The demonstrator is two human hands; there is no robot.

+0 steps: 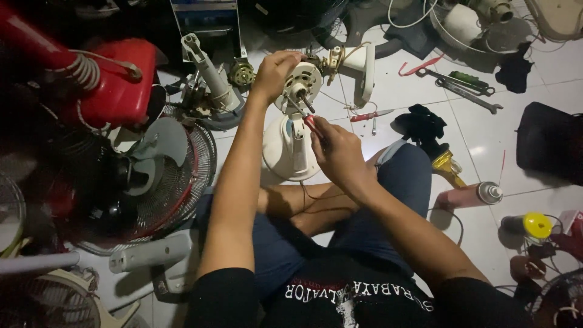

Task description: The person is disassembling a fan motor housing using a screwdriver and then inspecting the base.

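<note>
A white fan motor unit (302, 85) stands on its round white base (280, 152) on the tiled floor between my knees. My left hand (274, 71) grips the top left edge of the motor's round face. My right hand (337, 152) is shut on a red-handled screwdriver (308, 116), whose tip points up at the motor's centre near the shaft. I sit cross-legged in blue shorts.
A fan grille with grey blades (167, 173) lies at my left beside a red fan body (118, 79). Wrenches (464, 88), another red screwdriver (367, 115), a spray can (470, 195), a yellow-capped bottle (529, 225) and a black bag (549, 146) lie to the right.
</note>
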